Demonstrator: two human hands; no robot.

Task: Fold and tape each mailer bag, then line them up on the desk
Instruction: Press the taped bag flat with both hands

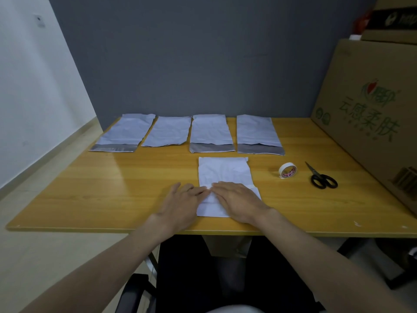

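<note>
A white mailer bag (222,171) lies flat on the wooden desk (112,177), near its front edge. My left hand (180,204) lies flat at the bag's lower left edge, fingers straight. My right hand (237,201) presses flat on the bag's lower half, and the fingertips of both hands meet over it. Several more mailer bags (168,131) lie side by side in a row along the back of the desk. A roll of tape (287,170) stands to the right of the front bag, with black scissors (321,177) beyond it.
A large cardboard box (370,123) stands at the desk's right side, with smaller boxes on top. A grey wall (203,53) closes the back. A black chair (214,279) is under the desk's front edge.
</note>
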